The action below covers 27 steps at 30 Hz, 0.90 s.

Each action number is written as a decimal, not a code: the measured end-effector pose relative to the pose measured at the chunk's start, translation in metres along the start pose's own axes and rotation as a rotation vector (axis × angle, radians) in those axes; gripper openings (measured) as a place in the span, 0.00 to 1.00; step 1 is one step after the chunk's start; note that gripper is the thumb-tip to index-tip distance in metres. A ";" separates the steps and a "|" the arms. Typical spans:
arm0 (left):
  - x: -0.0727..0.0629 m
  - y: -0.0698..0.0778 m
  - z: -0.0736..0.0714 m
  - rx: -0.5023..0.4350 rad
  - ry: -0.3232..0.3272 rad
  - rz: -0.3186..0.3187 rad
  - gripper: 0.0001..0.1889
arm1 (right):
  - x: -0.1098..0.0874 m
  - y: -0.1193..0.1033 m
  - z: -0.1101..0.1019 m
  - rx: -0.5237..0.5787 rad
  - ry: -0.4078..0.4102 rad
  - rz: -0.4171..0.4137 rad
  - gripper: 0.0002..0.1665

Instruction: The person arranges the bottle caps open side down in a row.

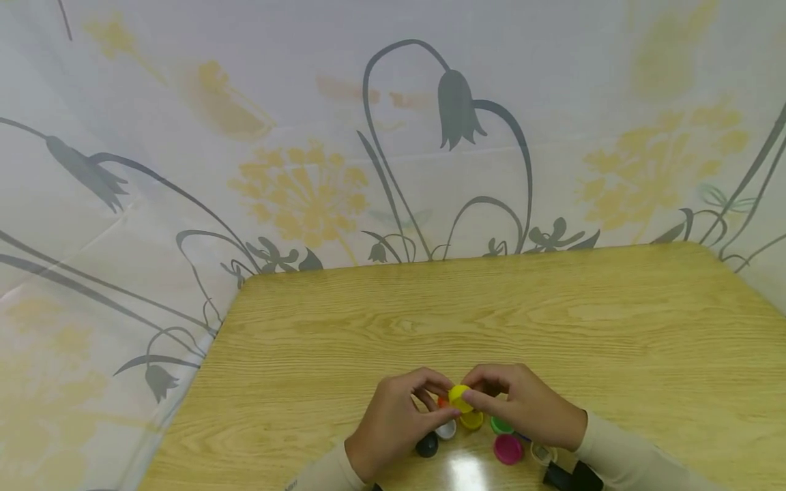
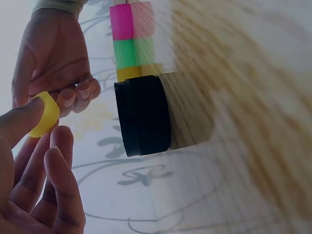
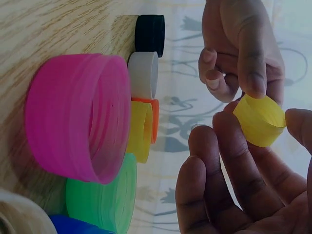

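Note:
A small yellow bottle cap is held up above the table between the two hands. My left hand pinches it from one side, its thumb on the wall of the cap. Opposite, my right hand also pinches the cap with thumb and fingers. In the right wrist view the open hollow of this yellow cap shows. Below the hands, on the table, stand a black cap, a white cap, an orange cap and a second yellow cap.
To the right stand a magenta cap, a green cap, a blue cap and a pale cap, partly hidden by the right arm. The wooden table reaches back to a flower-printed cloth.

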<state>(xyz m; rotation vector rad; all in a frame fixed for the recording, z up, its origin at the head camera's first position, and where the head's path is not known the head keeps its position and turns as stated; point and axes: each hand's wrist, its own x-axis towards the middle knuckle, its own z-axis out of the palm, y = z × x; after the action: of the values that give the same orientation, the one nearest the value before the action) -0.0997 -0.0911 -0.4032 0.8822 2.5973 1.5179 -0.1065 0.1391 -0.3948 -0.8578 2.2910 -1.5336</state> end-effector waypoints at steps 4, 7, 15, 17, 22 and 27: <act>0.000 0.000 0.000 0.009 -0.008 0.012 0.11 | 0.000 0.001 0.001 0.004 -0.005 0.013 0.09; 0.000 -0.001 0.000 0.011 -0.016 0.022 0.10 | 0.000 0.002 0.002 0.003 -0.005 0.008 0.09; -0.001 0.000 0.000 -0.007 -0.032 -0.011 0.09 | -0.002 0.001 0.002 -0.013 0.003 -0.004 0.09; 0.000 0.000 0.000 -0.010 -0.032 -0.008 0.09 | -0.002 0.000 0.002 -0.023 0.007 -0.008 0.09; 0.000 0.000 -0.001 -0.027 -0.040 0.000 0.09 | -0.001 0.000 0.002 -0.051 0.024 -0.026 0.09; -0.001 0.000 -0.001 -0.040 -0.045 -0.009 0.10 | -0.001 0.001 0.003 -0.074 0.040 -0.053 0.09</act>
<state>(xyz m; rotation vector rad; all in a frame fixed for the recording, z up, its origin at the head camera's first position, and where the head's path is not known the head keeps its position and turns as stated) -0.0992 -0.0922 -0.4027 0.8891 2.5271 1.5242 -0.1049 0.1381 -0.3972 -0.9222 2.3852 -1.5088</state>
